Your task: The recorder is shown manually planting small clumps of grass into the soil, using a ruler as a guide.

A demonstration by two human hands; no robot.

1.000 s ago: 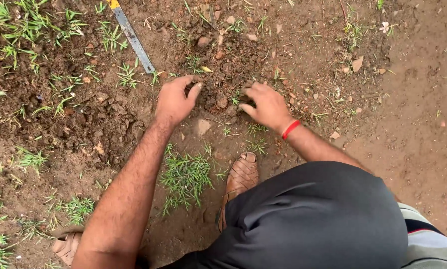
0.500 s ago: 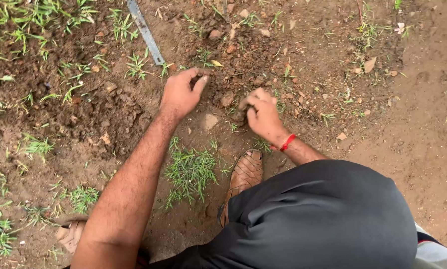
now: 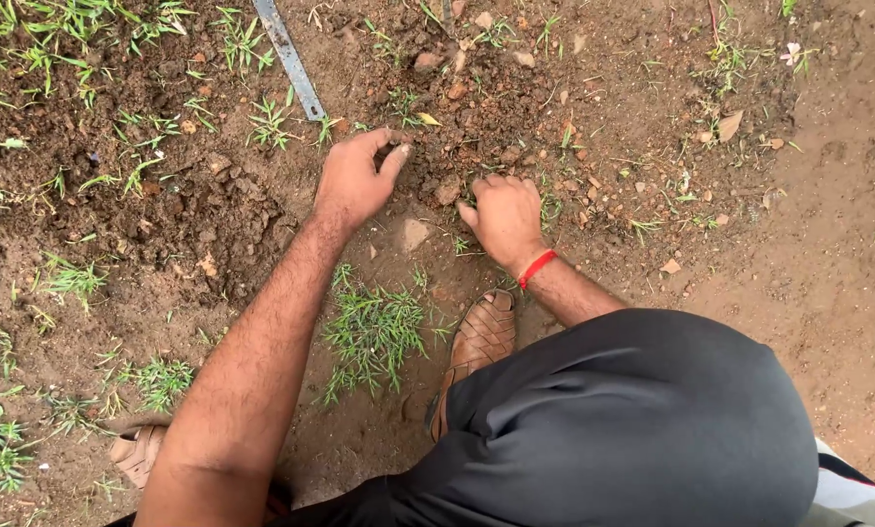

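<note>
Fingers of the left hand (image 3: 354,181) spread and of the right hand (image 3: 504,217) curled press into loose soil (image 3: 457,127) (nothing visibly gripped), apparently mid-digging, next needing a firmer scoop.

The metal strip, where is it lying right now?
In the head view, the metal strip lies at an angle on the soil at upper left, just beyond the left hand, among small grass tufts.

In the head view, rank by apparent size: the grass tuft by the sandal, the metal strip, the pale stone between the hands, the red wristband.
1. grass tuft
2. metal strip, partly out of frame
3. pale stone and red wristband: too alike to rank
</note>
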